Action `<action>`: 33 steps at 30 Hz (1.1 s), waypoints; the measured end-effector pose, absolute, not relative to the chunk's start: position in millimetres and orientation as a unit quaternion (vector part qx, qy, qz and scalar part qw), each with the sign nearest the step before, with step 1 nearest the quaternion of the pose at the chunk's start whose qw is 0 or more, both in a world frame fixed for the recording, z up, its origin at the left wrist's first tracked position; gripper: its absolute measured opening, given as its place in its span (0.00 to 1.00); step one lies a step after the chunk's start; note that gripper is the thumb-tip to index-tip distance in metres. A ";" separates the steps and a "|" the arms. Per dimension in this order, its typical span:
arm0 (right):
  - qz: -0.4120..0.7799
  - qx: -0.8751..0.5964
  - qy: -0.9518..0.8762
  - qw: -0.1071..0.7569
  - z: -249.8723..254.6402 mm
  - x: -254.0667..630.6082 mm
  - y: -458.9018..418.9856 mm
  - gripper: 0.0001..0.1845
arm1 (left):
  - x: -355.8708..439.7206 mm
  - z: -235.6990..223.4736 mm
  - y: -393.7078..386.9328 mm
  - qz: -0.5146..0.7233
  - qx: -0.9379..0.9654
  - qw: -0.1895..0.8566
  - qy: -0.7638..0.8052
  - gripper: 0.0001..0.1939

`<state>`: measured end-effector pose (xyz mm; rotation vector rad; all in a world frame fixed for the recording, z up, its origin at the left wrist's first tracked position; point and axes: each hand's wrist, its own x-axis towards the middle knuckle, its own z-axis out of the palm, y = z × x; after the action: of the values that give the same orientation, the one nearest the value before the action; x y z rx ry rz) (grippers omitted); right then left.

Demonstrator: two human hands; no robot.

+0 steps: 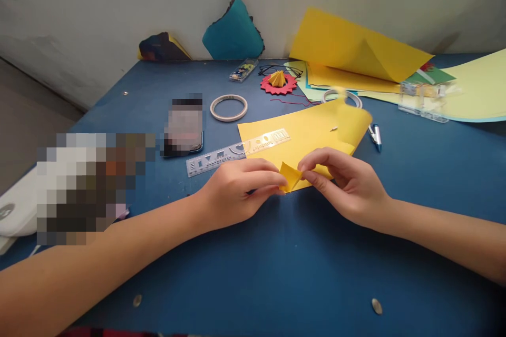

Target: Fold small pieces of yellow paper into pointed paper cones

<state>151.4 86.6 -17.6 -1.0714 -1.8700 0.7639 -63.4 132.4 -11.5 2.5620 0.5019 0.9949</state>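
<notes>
A small folded piece of yellow paper (290, 175) is pinched between my two hands just above the blue table (253, 274). My left hand (237, 195) grips its left side with closed fingers. My right hand (343, 181) pinches its right side with thumb and forefinger. Right behind the hands lies a larger yellow sheet (312, 134) with its right edge curled up. A clear plastic ruler (237, 151) rests partly on that sheet, just beyond my left hand.
A phone (183, 129), a tape ring (228, 107), another tape roll (342, 96), a pen (375, 136), glasses (279, 69), a red and yellow paper flower (278, 82), stacked coloured sheets (356, 52) and a clear box (422, 100) lie further back. The wall stands behind.
</notes>
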 end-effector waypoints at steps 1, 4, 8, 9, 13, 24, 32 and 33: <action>0.304 -0.427 -0.746 0.412 -17.4 151.4 86.6 0.03 | -63.7 -11.5 132.2 0.349 0.906 0.164 0.175 0.06; 0.298 -0.425 -0.754 0.402 -16.1 152.4 87.1 0.02 | -64.2 -11.1 132.6 0.354 0.904 0.152 0.185 0.07; 0.304 -0.446 -0.746 0.390 -13.6 153.4 89.0 0.01 | -64.3 -11.1 135.4 0.369 0.890 0.153 0.218 0.06; 0.314 -0.454 -0.738 0.389 -13.2 153.3 89.5 0.01 | -64.4 -11.2 135.8 0.368 0.889 0.152 0.225 0.06; 0.347 -0.467 -0.710 0.397 -12.9 152.0 90.4 0.03 | -65.4 -11.0 134.2 0.355 0.889 0.160 0.239 0.06; 0.377 -0.458 -0.688 0.419 -13.3 151.8 88.3 0.06 | -65.4 -15.5 134.4 0.344 0.915 0.112 0.179 0.08; 0.376 -0.452 -0.685 0.431 -14.1 151.8 86.4 0.04 | -63.1 -14.5 133.3 0.372 0.901 0.099 0.200 0.07; 0.377 -0.451 -0.683 0.433 -14.2 151.5 86.4 0.03 | -63.0 -14.5 133.2 0.365 0.906 0.094 0.194 0.08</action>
<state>151.5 86.4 -14.2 -1.1246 -1.7021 0.9404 -63.0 133.2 -14.5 2.6859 0.5747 1.0838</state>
